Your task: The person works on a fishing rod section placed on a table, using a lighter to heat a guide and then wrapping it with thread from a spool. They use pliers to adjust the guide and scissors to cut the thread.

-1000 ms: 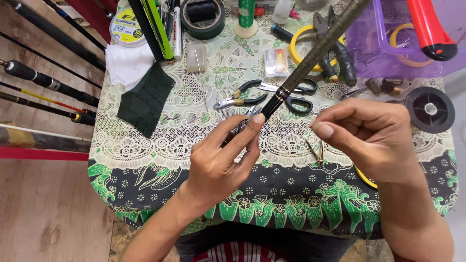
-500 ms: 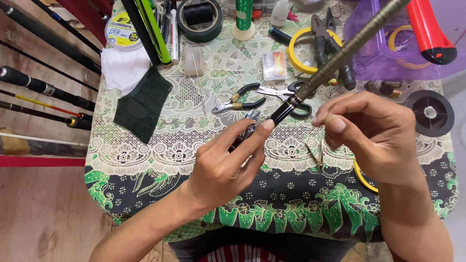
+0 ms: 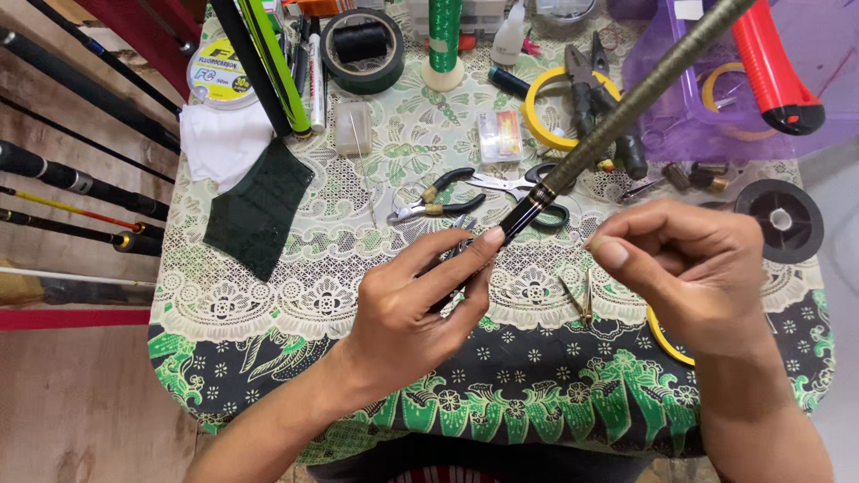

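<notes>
My left hand grips the lower end of a dark fishing rod section. The thumb presses on its glossy black part with a gold ring. The rod slants up to the right over the table and leaves the frame at the top. My right hand hovers just right of that end, apart from the rod. Its thumb and fingers are pinched together, and nothing shows between them. Small brass tweezers lie on the lace cloth below the two hands.
On the patterned tablecloth lie pliers, scissors, a black tape roll, a green thread spool, a yellow tape ring, a black line spool and a dark green cloth. A purple box sits far right. More rods lie left.
The rod's far end has swung slightly to the right. My left hand keeps its grip, and my right hand stays pinched beside it, barely shifted.
</notes>
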